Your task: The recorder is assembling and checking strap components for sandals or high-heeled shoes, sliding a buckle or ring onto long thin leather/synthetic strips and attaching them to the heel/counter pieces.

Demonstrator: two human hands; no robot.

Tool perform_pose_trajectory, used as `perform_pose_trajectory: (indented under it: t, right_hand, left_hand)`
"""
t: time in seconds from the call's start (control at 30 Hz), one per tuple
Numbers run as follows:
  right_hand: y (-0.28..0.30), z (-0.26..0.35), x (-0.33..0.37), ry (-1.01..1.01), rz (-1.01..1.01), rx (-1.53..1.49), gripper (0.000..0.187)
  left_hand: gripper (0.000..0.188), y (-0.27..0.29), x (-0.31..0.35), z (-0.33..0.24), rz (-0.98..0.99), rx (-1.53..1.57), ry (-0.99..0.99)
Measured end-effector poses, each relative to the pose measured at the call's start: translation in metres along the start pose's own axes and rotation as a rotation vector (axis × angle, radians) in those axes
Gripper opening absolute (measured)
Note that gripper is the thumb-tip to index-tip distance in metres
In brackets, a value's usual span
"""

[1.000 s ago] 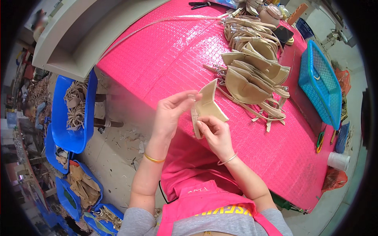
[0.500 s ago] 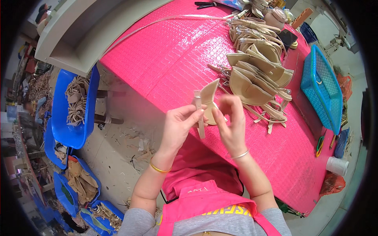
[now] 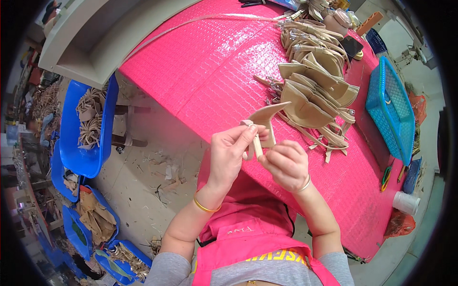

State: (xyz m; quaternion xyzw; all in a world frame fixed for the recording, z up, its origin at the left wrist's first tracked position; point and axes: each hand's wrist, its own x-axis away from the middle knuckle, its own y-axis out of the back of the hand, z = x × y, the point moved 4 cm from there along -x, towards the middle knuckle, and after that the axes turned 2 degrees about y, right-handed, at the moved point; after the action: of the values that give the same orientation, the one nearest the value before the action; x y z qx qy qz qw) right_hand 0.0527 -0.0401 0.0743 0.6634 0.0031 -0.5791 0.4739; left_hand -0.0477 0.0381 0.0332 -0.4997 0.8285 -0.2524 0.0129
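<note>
Above the near edge of the pink table, my left hand [image 3: 229, 155] pinches a beige strapped piece [image 3: 268, 114] that looks like a sandal upper. Its curved, folded panel stands up past my fingertips, and a narrow strap [image 3: 258, 147] runs down between my hands. My right hand [image 3: 287, 164] is closed close to the strap's lower end, with thumb and fingers pressed together. Whatever it grips is mostly covered by the fingers. Just beyond lies a row of similar beige pieces [image 3: 305, 102], stacked against each other with straps trailing toward me.
Pink sheeting covers the table [image 3: 191, 86]. At right stand a turquoise basket [image 3: 391, 112], scissors [image 3: 385, 178] and a white cup [image 3: 406, 202]. A grey shelf unit [image 3: 90, 62] rises at upper left. Blue bins [image 3: 78, 152] with beige pieces line the scrap-strewn floor [image 3: 143, 190].
My right hand has come down and closed near the strap's lower end. My left hand has shifted slightly right, and the beige panel has tilted over to the right.
</note>
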Motion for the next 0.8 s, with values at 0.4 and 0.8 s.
perform_pose_trajectory:
  t: [0.4, 0.8]
  right_hand:
    - [-0.002, 0.005, 0.007, -0.132, -0.021, -0.312, 0.018]
    - [-0.002, 0.011, 0.007, -0.149, -0.077, -0.418, 0.018]
  left_hand:
    - [0.024, 0.001, 0.007, -0.007, 0.104, 0.106, 0.055]
    - [0.025, 0.004, 0.015, -0.008, 0.16, 0.176, 0.138]
